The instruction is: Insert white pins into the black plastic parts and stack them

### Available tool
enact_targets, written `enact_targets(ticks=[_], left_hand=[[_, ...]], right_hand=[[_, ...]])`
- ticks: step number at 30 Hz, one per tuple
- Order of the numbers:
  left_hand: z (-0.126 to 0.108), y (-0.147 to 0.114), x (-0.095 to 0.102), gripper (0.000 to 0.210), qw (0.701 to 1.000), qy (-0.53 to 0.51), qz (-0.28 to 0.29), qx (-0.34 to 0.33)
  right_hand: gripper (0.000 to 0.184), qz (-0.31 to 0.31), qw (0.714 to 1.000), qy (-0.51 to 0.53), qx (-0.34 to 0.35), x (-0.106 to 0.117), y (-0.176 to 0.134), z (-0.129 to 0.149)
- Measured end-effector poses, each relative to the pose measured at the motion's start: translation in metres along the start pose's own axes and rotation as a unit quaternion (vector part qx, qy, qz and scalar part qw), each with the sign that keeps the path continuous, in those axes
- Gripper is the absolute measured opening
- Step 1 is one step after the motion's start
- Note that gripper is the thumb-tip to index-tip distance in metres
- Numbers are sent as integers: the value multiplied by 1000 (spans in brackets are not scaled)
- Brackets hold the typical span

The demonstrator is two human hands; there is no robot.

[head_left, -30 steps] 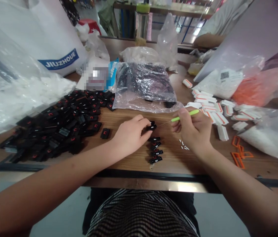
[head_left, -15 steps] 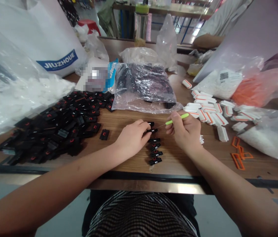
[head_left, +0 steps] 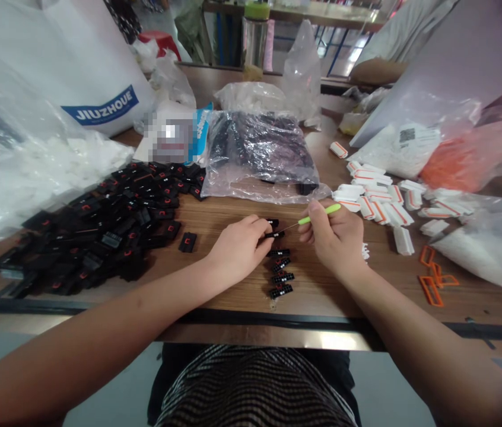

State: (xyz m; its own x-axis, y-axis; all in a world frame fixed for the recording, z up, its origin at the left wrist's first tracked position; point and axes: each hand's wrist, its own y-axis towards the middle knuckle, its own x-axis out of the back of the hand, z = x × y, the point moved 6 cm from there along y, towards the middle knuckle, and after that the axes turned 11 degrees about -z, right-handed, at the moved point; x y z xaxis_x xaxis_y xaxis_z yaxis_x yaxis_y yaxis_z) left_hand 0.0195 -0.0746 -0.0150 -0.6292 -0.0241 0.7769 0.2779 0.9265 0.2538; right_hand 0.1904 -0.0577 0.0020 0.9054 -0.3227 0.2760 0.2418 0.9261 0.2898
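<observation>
Between thumb and fingers, my left hand [head_left: 241, 244] grips a small black connector housing [head_left: 275, 235] at the middle of the table. My right hand [head_left: 335, 237] is closed around the green handle of a thin pick [head_left: 321, 215]. The pick's fine metal tip reaches left to the held housing; whether it touches or enters it, I cannot tell. Another black housing [head_left: 272, 223] lies just beyond my left fingertips. Nearer the table edge, several black housings [head_left: 282, 277] with white dots stand in a column.
A large heap of black parts [head_left: 121, 231] with red marks covers the left. A clear bag of black parts [head_left: 262, 148] lies behind my hands. White pieces with orange strips [head_left: 378, 196], orange frames [head_left: 431, 290] and plastic bags [head_left: 495, 237] are on the right. A person's arm [head_left: 378, 71] rests beyond.
Both hands, the pick and the held housing stay almost in the same place. Only the camera view has shifted very slightly.
</observation>
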Motion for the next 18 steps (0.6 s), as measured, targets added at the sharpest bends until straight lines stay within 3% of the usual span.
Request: enact_targets(ticks=[5, 13, 18], left_hand=[[-1, 0, 1, 7, 1000, -3, -1, 2], [-1, 0, 0, 8, 1000, 3, -1, -6], [0, 0, 1, 6, 1000, 1, -2, -1]], right_hand=[[37, 17, 1000, -22, 9, 1, -1, 1], [35, 5, 995, -30, 94, 6, -15, 14], [37, 10, 995, -52, 85, 5, -11, 11]])
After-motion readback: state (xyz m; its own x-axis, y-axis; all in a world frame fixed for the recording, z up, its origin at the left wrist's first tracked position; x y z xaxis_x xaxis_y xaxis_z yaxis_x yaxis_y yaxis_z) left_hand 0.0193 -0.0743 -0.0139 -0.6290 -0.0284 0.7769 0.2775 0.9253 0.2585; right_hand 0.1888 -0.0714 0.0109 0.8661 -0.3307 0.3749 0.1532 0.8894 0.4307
